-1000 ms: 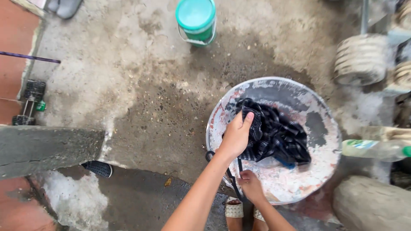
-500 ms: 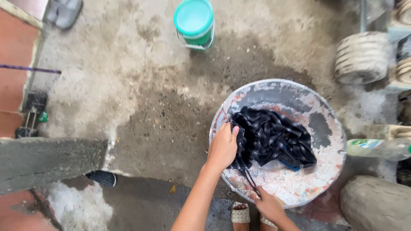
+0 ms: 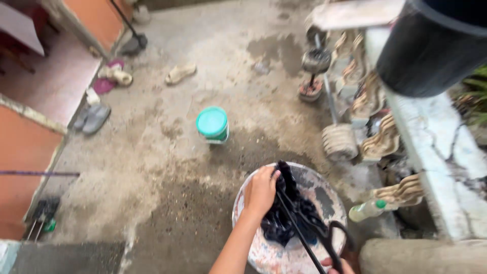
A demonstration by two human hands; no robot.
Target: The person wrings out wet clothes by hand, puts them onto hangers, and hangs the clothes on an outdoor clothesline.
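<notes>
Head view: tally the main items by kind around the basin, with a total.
Round basins: 1
Dark wet garments: 1, gripped by the left hand
Black straps: 1, running to the right hand at the frame edge
Green-lidded buckets: 1
Plastic bottles: 1
Loose footwear: about 5 pieces, blurred
Total: about 10

Rough concrete floor (image 3: pixel 167 147), pale and dry at left, dark and wet around teal lidded bucket (image 3: pixel 212 123). Beyond bucket: scattered sandals (image 3: pixel 181 73) and grey slippers (image 3: pixel 92 118) beside orange tiled step (image 3: pixel 30 152). Right of bucket: cracked whitewashed ledge (image 3: pixel 441 152), black barrel (image 3: pixel 431 45) above. Flat daylight, no hard shadows.
</notes>
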